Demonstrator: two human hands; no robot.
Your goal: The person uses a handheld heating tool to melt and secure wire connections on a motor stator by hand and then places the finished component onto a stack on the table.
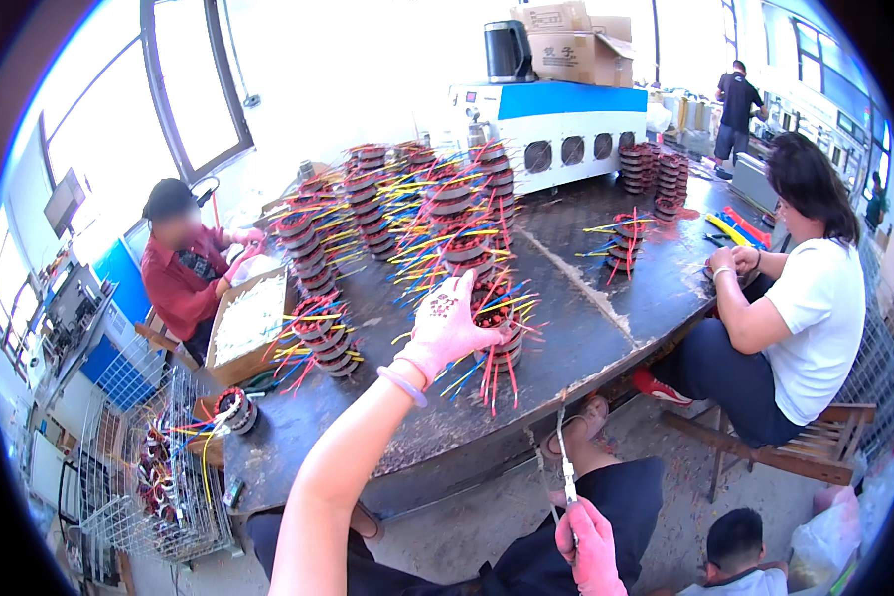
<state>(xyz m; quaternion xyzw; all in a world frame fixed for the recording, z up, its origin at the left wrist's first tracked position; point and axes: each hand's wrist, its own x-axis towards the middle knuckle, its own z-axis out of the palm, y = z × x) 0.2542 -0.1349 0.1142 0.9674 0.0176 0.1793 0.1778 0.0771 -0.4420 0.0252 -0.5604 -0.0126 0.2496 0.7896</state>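
Observation:
My left hand (445, 323), in a pink glove, reaches over the table. Its thumb and fingers close on the ring-shaped wound motor stator (497, 320) at the top of a short stack. Red, yellow and blue wire ends stick out all around that stack. Over my lap, my right hand (588, 548), also in a pink glove, is closed around a slim tool (567, 465) with a pale shaft and a thin metal end pointing up. Its exact kind I cannot make out. Beside my left hand stands another leaning stator stack (326, 336).
Taller stator stacks (370, 204) stand behind on the dark table (397, 437). One single stator (235, 410) lies near the left edge, above a wire basket (159, 497). A person in red (184, 268) sits left; a person in white (815, 328) sits right, near coloured-handled pliers (740, 230).

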